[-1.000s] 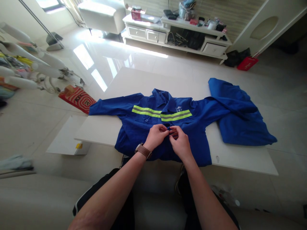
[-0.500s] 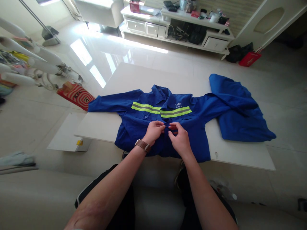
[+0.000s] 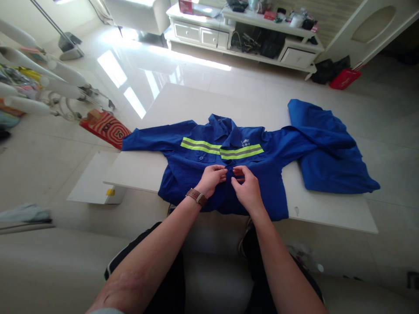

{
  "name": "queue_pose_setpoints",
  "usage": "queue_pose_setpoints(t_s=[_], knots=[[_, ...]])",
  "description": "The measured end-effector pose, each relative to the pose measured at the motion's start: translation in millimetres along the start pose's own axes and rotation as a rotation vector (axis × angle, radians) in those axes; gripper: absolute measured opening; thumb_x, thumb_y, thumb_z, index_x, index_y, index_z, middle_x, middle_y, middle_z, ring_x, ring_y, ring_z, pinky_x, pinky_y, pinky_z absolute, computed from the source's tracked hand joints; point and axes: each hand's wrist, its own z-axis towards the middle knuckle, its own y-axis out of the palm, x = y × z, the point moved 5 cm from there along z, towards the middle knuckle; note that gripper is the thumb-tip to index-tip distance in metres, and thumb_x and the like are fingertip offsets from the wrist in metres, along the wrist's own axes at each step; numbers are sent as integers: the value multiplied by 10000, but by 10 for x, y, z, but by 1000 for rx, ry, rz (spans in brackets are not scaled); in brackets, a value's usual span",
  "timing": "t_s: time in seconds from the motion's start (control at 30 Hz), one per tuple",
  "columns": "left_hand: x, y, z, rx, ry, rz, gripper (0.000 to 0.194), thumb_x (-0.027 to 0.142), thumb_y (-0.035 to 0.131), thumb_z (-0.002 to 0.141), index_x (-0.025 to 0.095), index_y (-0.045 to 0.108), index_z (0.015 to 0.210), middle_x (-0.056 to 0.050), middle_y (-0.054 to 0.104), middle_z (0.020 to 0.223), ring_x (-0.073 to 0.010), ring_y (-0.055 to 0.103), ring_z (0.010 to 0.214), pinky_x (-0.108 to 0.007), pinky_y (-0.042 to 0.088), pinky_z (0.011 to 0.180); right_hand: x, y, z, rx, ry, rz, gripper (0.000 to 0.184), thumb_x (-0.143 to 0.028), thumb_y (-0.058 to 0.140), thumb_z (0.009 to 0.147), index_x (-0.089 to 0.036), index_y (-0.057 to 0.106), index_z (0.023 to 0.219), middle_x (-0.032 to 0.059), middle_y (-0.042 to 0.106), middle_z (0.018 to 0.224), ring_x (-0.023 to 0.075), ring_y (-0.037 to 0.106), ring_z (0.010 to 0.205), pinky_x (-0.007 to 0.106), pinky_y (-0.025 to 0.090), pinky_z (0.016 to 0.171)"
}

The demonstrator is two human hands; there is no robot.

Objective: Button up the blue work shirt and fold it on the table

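the blue jacket [image 3: 225,195] lies front up along the near edge of the table [image 3: 186,98], one sleeve [image 3: 147,138] reaching the left edge and the other running onto bundled blue cloth [image 3: 330,152] at the right edge, seemingly spread so its front stays within easy reach. the left hand [image 3: 212,179] pinches the front opening, probably to steady it, while the right hand [image 3: 247,186] curls just beside, thumb and fingers slightly parted, no cloth visible between them.
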Motion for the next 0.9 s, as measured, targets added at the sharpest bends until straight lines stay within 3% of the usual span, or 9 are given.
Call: queue_pose_setpoints(t_s=[0.4,0.67,0.9], knots=[[65,28,-22,-67,95,28,347,-66,717,672,142,622,933,27,655,698,-86,612,624,-208,471,640,-46,-9,-18,-19,-43,-75,257,-221,588,845,-218,690,1082,93,720,1115,262,680,1023,382,567,808],[89,43,-44,-75,101,41,313,-90,641,701,138,606,913,22,659,673,-74,598,591,-186,455,601,-27,41,-21,-79,-107,-137,377,-218,572,880,-198,705,1233,104,682,1221,273,642,1164,443,529,1052],[111,55,-68,-99,103,94,337,-77,658,712,134,622,971,4,671,705,-92,618,623,-199,471,623,21,80,-38,-107,-108,-171,438,-218,569,887,-180,669,1312,115,660,1291,275,615,1221,454,507,1097]])
